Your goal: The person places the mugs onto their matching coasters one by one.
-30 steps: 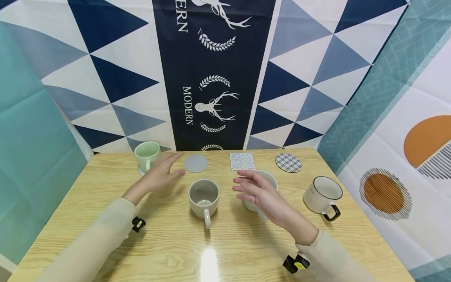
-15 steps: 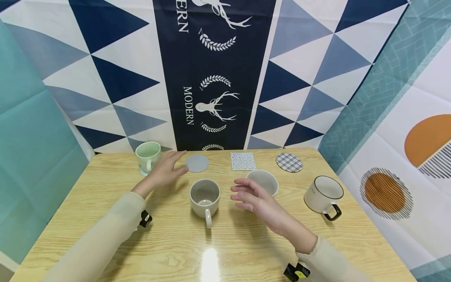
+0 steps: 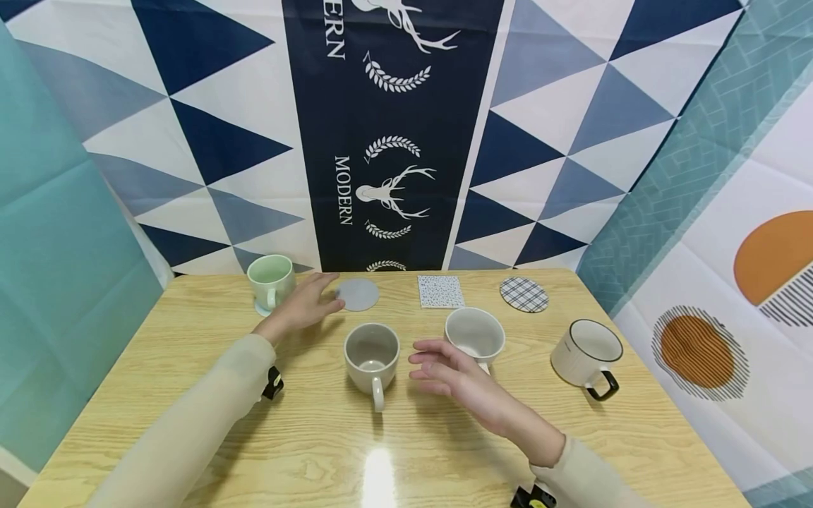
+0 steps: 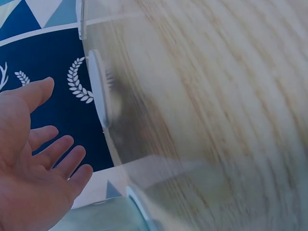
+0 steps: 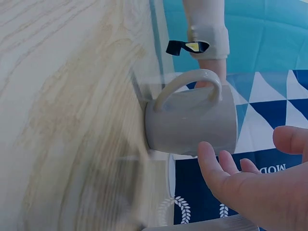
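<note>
Hovering free and relaxed, the left hand [image 3: 303,305] is near the gray coaster [image 3: 358,294]. The right hand [image 3: 462,381], also loose, is near the gray mug [image 3: 370,361].

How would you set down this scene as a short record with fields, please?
Left hand: holds nothing, near the green mug and round gray coaster
Right hand: holds nothing, near the gray mug and off-white mug
Rightmost: black-handled white mug
Under green mug: pale blue coaster
Other coasters: speckled square coaster, plaid round coaster
Surface: wood-grain table
</note>
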A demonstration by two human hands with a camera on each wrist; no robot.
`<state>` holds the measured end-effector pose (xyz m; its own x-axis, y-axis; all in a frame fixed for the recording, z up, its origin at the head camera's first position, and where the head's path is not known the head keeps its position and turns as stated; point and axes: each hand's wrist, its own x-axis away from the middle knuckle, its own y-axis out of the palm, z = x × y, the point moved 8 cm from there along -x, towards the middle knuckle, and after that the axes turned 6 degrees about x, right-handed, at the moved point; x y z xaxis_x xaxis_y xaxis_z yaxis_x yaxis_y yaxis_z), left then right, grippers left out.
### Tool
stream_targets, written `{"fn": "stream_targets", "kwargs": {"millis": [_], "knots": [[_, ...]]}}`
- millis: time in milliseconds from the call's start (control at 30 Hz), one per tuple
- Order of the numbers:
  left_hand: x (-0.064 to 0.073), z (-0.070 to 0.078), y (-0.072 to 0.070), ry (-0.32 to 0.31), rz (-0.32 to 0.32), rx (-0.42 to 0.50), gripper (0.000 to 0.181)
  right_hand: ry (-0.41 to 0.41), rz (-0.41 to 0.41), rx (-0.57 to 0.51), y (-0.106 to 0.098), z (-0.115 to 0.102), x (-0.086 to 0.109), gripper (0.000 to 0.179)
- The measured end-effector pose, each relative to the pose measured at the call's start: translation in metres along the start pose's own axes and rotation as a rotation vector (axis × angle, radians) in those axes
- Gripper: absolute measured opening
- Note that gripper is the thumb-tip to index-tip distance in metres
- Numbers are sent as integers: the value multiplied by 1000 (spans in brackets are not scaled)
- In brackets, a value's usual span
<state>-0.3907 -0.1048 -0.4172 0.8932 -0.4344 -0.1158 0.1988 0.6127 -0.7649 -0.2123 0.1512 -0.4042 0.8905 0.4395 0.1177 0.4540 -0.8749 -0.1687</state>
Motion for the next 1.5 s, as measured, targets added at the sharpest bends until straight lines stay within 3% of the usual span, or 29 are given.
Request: {"fn": "stream_targets", "kwargs": {"millis": [300, 667, 900, 1233, 1500], "knots": [[-10, -14, 8, -15, -30, -35, 74, 21, -5, 13, 4, 9, -3, 56], [-14, -19, 11, -21, -37, -48, 72, 56, -19, -5, 7, 18, 1, 58], [-18, -25, 18, -54, -86, -56, 74, 67, -32, -32, 9, 24, 0, 58], [-23, -23, 22, -46, -119, -86, 74, 74, -47, -53, 9, 29, 1, 57], [-29, -27, 27, -88, -144, -108, 75, 73, -63, -49, 11, 30, 1, 59]]}}
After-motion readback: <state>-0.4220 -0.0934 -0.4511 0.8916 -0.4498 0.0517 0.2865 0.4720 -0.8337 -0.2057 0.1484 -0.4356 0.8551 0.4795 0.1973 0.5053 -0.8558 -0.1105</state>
